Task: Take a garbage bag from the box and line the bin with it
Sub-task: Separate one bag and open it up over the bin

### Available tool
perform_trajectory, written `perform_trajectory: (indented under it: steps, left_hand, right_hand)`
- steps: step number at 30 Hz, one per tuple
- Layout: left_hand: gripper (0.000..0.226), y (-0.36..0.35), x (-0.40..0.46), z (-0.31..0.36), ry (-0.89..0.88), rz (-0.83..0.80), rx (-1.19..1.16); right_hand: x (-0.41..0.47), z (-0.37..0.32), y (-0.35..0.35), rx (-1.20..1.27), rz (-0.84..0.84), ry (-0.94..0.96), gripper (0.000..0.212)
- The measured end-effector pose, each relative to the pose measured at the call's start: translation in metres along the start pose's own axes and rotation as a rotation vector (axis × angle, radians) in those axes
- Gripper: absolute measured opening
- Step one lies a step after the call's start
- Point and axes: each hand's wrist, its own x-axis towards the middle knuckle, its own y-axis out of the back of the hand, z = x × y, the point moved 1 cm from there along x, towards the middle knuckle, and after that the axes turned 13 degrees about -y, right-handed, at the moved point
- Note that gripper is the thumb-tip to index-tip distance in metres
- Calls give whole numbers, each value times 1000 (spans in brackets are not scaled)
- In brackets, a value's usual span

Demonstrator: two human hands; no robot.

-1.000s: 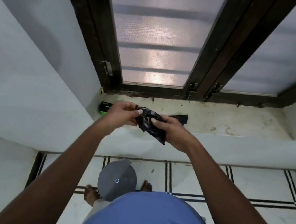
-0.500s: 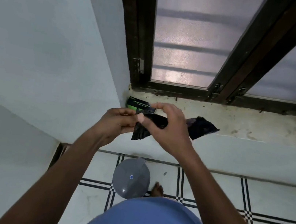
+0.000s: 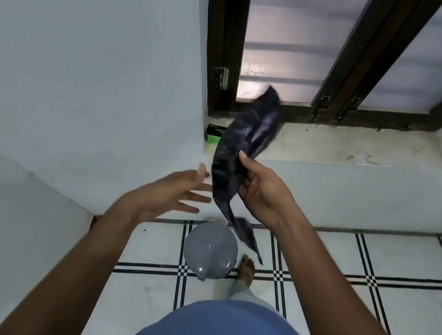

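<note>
Left to right, from where I watch through the head camera: the left hand [image 3: 173, 193] hovers with palm up and fingers [image 3: 198, 194] spread wide, gripping nothing, just beside the bag; I judge it is placed there to catch a free edge and help open the folds; the bin [image 3: 210, 251], grey and round with its lid shut, stands on the tiled floor [image 3: 372, 261] below the hands, beside 1 bare foot [image 3: 247, 268], near enough for lining once the lid is off; the box [image 3: 214, 135], dark with a green band, sits on the sill [image 3: 346, 148] in the corner, partly hidden by the bag; the garbage bag [image 3: 240, 153], black and part unfurled, rises toward the window [image 3: 284, 42] and trails a twisted tail over the bin; the right hand [image 3: 263, 192] pinches its middle between thumb and curled fingers, a hold I judge suited to shaking it loose; lining is not yet begun.
</note>
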Motion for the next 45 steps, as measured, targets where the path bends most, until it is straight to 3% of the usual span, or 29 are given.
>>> perform_trajectory:
  steps: [1, 3, 5, 7, 8, 10, 14, 17, 19, 23, 26, 28, 32, 35, 37, 39, 45]
  left_hand:
    - [80, -9, -8, -6, -1, -117, 0]
    - [42, -19, -20, -15, -62, -158, 3]
    - [22, -22, -28, -20, -130, -67, -22]
    - [13, -26, -34, -20, -159, 46, -114]
    - [14, -28, -38, -21, -164, 88, -148]
    - [28, -39, -45, -20, -156, 120, -103]
    - [73, -68, -59, -22, -179, 121, 120]
    - [93, -73, -66, -29, -148, 72, 79]
    - [81, -74, -70, -33, -130, 50, -39]
    - [31, -73, -75, -37, -195, 96, -69]
    - [23, -66, -73, -42, -196, 184, -113]
    - [21, -59, -70, -44, -193, 296, -165]
    - [18, -46, -63, -40, -237, 487, -84]
    - [22, -47, -57, -31, -271, 480, -32]
    - [23, -51, -53, -25, -283, 467, -12]
    - [23, -51, -48, -23, -275, 474, -67]
    - [6, -51, -43, -23, -244, 530, -586]
  right_hand:
    - [-2, 5, -1, 72, 33, -46, 32]
    - [-13, 23, 7, 94, 109, -88, 26]
    - [-29, 42, 20, 53, 183, -47, 69]
    - [-69, 50, -2, 57, 181, -76, 78]
    - [-74, 54, -7, 21, 224, -67, 78]
    - [-61, 59, -12, -90, 178, -43, 54]
    - [-54, 72, -42, -19, 253, -63, 68]
    - [-48, 75, -50, 77, 347, -61, 82]
    - [-48, 74, -52, 102, 324, -52, 88]
    - [-51, 71, -55, 180, 276, -64, 86]
    - [-46, 70, -58, 180, 162, -59, 93]
    - [-44, 66, -58, 92, 180, -29, 94]
    - [-38, 62, -43, -456, 370, 243, 70]
    - [-40, 57, -34, -560, 263, 336, 31]
    - [-41, 53, -30, -526, 235, 356, 15]
    - [-40, 46, -25, -400, 245, 300, 13]
    - [-42, 25, 2, -219, 280, 167, 17]
